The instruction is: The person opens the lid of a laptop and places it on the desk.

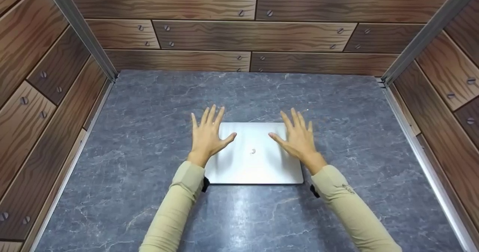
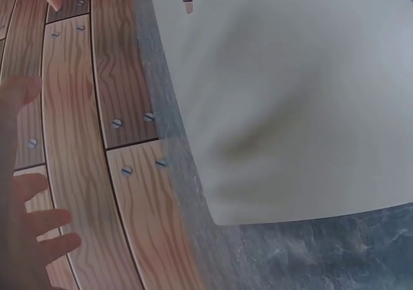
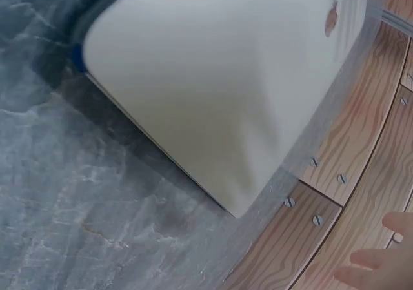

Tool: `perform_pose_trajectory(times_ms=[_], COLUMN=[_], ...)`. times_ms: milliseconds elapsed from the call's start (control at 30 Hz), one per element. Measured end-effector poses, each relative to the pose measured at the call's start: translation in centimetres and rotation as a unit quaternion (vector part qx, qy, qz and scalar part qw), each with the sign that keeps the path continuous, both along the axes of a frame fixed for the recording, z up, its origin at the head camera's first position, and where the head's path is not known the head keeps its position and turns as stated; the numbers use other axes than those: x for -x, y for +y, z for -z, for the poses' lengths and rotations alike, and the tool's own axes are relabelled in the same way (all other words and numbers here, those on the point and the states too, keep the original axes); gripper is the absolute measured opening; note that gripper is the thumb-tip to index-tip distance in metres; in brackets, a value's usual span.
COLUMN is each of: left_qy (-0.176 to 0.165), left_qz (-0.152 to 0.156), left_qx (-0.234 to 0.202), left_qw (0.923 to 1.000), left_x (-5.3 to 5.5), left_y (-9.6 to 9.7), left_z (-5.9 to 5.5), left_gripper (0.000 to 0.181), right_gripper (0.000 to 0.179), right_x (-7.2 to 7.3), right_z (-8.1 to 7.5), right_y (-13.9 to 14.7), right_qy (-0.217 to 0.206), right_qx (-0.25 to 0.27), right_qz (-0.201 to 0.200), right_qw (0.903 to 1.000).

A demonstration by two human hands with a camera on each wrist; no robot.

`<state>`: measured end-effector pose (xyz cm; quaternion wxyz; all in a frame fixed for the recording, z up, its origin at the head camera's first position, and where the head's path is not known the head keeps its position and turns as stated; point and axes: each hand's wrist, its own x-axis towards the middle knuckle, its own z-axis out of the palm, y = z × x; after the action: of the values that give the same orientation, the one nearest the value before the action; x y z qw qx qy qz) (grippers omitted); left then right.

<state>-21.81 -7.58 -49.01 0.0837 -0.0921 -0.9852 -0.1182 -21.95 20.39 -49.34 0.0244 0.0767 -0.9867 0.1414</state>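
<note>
A closed silver laptop (image 1: 254,171) with a small mirror-like logo lies flat on the dark marbled surface. Over its left edge is my left hand (image 1: 207,137), fingers spread and thumb pointing inward across the lid. The right hand (image 1: 300,139) mirrors it above the right edge, fingers also spread. Shadows of both hands fall on the lid, and neither hand holds anything. In the left wrist view, the laptop lid (image 2: 290,109) fills the right side, with left fingers (image 2: 48,222) at the left border. The right wrist view shows the lid (image 3: 193,77) and right fingers (image 3: 371,264) at the lower right.
The grey-blue marbled tabletop (image 1: 149,192) extends around the laptop. Wood-patterned panels (image 1: 254,35) enclose the back and both sides, with metal frame posts (image 1: 82,29) at the back corners and a metal rail (image 1: 423,162) along the right edge.
</note>
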Motion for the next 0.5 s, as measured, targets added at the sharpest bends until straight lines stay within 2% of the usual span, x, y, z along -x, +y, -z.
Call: perform_pose_trajectory(times_ms=[133,500], left_qy=[0.001,-0.025], left_qz=[0.011,0.026], left_qx=[-0.002,0.014], left_qw=[0.9999,0.9992], left_x=[-0.4,-2.0], left_y=[-0.1,-0.6], left_z=[0.4,1.5], left_gripper=[0.086,0.08], right_gripper=[0.084,0.078], right_x=[-0.7,-2.2], right_z=[0.5,1.4], right_y=[-0.2,-0.3], right_qy=[0.001,0.013], right_qx=[0.003,0.017], right_qz=[-0.017,-0.052], right_qw=[0.9998,0.9984])
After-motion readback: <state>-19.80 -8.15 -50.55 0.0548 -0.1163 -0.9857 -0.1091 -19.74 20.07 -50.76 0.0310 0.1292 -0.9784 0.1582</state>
